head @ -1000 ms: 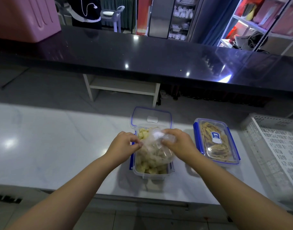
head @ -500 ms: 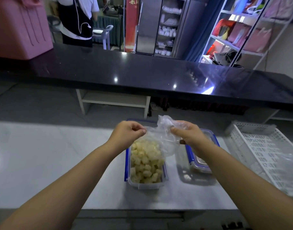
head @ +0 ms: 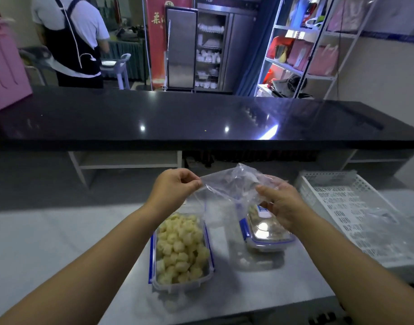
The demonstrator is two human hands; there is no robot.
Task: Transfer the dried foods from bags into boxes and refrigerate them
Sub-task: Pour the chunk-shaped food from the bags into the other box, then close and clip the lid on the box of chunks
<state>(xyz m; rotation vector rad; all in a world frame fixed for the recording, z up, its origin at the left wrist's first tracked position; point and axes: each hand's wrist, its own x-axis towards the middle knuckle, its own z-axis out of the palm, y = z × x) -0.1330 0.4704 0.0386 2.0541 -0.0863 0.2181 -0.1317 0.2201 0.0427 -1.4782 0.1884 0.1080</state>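
Clear plastic bag [head: 227, 184] is pinched at both ends by left hand [head: 175, 186] and right hand [head: 282, 204]. The open box [head: 178, 287] below is filled.

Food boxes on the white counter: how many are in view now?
2. One open box, full of pale yellow pieces, lies below the left hand. One closed box lies right of it, partly behind the right hand and the clear bag.
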